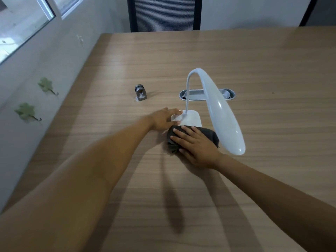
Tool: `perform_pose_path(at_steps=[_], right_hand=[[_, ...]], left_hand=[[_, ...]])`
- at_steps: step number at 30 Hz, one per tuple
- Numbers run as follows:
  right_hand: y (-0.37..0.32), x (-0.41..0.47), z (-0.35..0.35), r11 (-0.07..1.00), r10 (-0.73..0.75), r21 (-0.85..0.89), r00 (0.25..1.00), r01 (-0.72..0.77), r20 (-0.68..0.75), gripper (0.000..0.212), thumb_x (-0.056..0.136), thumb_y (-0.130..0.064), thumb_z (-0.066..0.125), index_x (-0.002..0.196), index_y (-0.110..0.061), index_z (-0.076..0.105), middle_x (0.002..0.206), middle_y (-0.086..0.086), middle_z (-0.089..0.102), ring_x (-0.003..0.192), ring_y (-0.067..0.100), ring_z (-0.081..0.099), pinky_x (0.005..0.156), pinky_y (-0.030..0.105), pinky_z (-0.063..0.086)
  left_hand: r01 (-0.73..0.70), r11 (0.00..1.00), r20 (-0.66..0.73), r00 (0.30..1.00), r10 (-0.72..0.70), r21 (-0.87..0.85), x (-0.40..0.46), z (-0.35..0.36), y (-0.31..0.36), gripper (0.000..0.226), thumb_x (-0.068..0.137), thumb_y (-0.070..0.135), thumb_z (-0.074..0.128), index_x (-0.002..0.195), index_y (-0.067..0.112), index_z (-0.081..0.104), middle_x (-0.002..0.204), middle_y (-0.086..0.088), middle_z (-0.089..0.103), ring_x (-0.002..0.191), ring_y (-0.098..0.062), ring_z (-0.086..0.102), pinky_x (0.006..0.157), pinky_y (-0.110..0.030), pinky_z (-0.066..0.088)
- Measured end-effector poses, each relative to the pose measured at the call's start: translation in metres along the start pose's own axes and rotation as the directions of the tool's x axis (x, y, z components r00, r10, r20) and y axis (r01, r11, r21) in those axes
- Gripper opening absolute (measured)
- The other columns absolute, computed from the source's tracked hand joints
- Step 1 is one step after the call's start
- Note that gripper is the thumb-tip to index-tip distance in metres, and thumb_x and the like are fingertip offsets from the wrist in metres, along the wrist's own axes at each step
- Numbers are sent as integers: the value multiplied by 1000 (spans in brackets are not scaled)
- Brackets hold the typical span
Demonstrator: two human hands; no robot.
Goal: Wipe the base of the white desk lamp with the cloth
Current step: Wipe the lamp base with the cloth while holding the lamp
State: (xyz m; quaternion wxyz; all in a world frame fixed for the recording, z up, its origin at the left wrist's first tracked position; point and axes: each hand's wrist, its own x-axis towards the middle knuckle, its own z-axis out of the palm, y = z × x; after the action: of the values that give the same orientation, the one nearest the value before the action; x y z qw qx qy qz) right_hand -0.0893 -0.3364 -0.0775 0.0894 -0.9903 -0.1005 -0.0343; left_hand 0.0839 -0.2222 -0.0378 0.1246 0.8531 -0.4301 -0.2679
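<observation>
The white desk lamp stands on the wooden desk, its flat white base (191, 118) in the middle and its long curved head (222, 113) arching toward me on the right. My left hand (163, 118) grips the base's left edge, fingers curled over it. A dark grey cloth (209, 133) lies crumpled across the base's near edge. My right hand (195, 145) presses flat on top of the cloth, fingers spread, covering much of it. The near part of the base is hidden under the cloth.
A small grey metal bracket (140, 92) sits on the desk (254, 60) left of the lamp. An oval cable grommet (197, 95) lies behind the lamp's neck. A black mesh chair (164, 14) stands at the far edge. The wall (54, 70) runs along the left.
</observation>
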Motion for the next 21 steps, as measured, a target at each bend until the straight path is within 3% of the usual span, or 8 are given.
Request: perform_pose_path(at_steps=[4,7,11,14,15,17,19,21], right_hand=[[10,-28,1,992,122,11,992,-122,8,57,93,-54,30,146,-33,26,159,-8,15,148,14,8,121,21,-8],[-12,-42,-7,932,362,34,924,-361,-122,56,92,-60,18,142,-39,33,158,-20,5,137,18,31,108,38,35],[-54,-9,-10,771,608,247,794,-587,-14,80,76,-73,4,146,-39,19,161,-4,6,146,18,6,110,22,-6],[-56,-2,-13,839,527,187,848,-511,-51,82,74,-67,-4,146,-38,23,161,-6,6,147,18,4,100,13,-27],[-51,-7,-16,849,508,184,861,-495,-27,80,75,-66,-2,145,-39,25,161,-7,7,147,17,6,100,13,-26],[-49,-20,-14,823,559,168,826,-543,-67,71,81,-69,10,143,-40,28,161,-3,10,146,20,10,116,30,-5],[-63,-19,-7,704,709,217,689,-676,-150,67,87,-65,24,145,-33,27,159,9,16,145,28,10,118,47,12],[-74,2,-1,495,849,393,527,-775,-32,76,89,-61,31,150,-20,13,159,18,6,147,34,1,119,52,5]], left_hand=[[-27,999,-6,1000,27,-20,-1,2,-3,57,96,41,47,148,24,29,157,1,32,149,-29,15,121,-38,13],[-21,999,-26,999,20,-38,-3,4,-3,58,96,40,46,148,24,28,159,3,28,149,-30,14,119,-40,16],[-19,997,-59,998,15,-69,-3,6,-3,55,96,37,47,147,26,30,156,1,33,149,-29,16,119,-39,16],[-18,996,-68,998,13,-86,-2,5,-1,54,95,36,51,145,26,34,156,5,34,148,-27,18,118,-32,14],[-20,996,-72,997,14,-91,-2,5,-1,55,94,38,52,145,26,35,156,6,34,148,-27,17,118,-33,14],[-15,995,-65,998,9,-96,-2,4,-3,57,93,40,53,145,28,35,156,6,33,149,-28,14,118,-38,16],[-4,995,-48,999,-1,-102,0,4,-7,58,92,43,53,145,30,34,156,2,35,149,-28,13,118,-41,17],[-2,996,-37,999,-1,-89,3,4,-9,59,91,45,53,145,32,34,154,0,38,149,-28,13,117,-42,18]])
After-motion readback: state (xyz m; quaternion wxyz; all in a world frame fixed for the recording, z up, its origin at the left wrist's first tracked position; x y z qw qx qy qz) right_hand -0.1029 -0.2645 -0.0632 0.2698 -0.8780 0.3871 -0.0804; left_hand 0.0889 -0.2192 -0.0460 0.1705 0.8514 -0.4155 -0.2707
